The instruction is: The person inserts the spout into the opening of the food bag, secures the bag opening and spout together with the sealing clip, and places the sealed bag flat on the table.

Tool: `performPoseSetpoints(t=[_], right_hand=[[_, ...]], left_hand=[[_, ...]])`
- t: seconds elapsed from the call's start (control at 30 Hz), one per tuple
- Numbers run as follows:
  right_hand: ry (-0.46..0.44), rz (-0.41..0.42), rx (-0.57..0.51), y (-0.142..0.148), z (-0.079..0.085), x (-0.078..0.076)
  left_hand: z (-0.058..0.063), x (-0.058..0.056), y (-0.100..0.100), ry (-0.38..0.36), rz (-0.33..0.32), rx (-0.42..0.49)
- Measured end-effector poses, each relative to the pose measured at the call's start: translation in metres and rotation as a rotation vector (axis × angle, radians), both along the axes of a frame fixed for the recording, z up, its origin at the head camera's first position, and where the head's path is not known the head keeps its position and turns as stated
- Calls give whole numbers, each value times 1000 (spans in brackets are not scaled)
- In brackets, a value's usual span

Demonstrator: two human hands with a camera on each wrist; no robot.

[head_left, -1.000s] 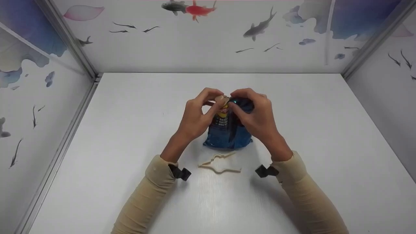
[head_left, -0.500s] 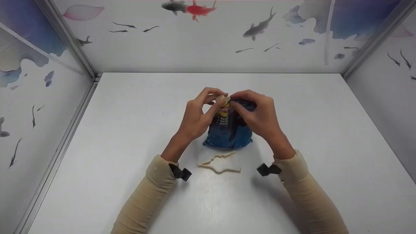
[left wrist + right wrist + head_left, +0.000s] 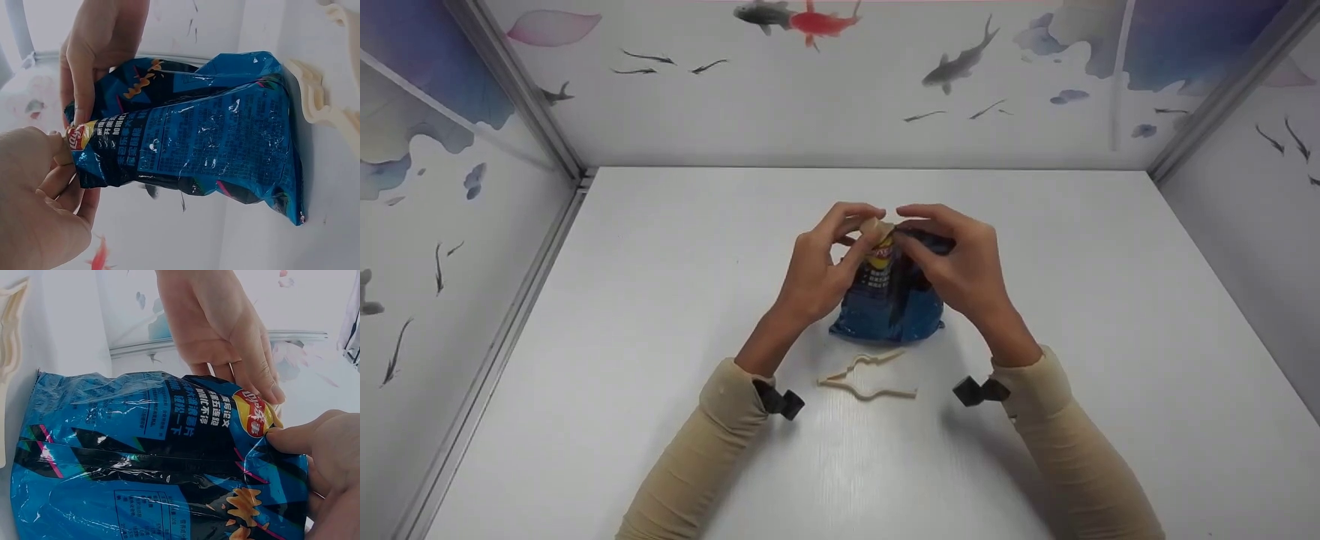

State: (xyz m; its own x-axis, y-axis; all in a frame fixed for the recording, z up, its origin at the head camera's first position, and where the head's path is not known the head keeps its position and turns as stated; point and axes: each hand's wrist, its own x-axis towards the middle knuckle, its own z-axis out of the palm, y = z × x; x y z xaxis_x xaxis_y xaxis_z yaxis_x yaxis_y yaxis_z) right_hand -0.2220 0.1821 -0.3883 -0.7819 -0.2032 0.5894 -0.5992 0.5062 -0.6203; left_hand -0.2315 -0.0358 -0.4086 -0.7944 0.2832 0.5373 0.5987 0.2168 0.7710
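Observation:
A blue Lay's crisp bag (image 3: 889,315) stands on the white table between my hands. My left hand (image 3: 814,270) pinches its top edge, near the red and yellow logo; a small pale piece shows at these fingertips, its kind unclear. With thumb in front and fingers behind, my right hand (image 3: 966,259) grips the top beside it. In the right wrist view, the bag (image 3: 214,140) shows creases down its front, and the right thumb presses beside the logo. Just in front of the bag lies a cream plastic clip (image 3: 866,390), its two arms spread apart.
White table (image 3: 660,247) surface extends around the bag. Printed panels with fish rise at the back wall (image 3: 840,112) and both sides, joined by metal corner posts (image 3: 529,90). Small black cameras (image 3: 789,403) sit on both wrists.
My right hand has shifted slightly to the right along the bag's top, and its index finger has lifted a little. The left hand has barely moved, and the clip lies where it was.

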Motion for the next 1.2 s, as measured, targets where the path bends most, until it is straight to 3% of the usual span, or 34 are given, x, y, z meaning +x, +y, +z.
performPoseSetpoints(t=[0.17,0.33,0.5,0.7,0.9,1.2], right_hand=[[-15,5,-20,0,-1,2],[-31,18,-24,-2,-1,3],[-41,23,-35,-3,1,4],[-38,26,-28,-3,2,4],[-38,7,-26,0,2,4],[-22,3,-31,2,3,5]], left_hand=[[0,5,-7,16,27,-54],[-5,12,-23,27,97,-75],[-16,24,-40,47,161,-124],[-27,41,-53,29,167,-197],[-33,55,-59,-39,63,-300],[-47,64,-71,-175,-256,-498]])
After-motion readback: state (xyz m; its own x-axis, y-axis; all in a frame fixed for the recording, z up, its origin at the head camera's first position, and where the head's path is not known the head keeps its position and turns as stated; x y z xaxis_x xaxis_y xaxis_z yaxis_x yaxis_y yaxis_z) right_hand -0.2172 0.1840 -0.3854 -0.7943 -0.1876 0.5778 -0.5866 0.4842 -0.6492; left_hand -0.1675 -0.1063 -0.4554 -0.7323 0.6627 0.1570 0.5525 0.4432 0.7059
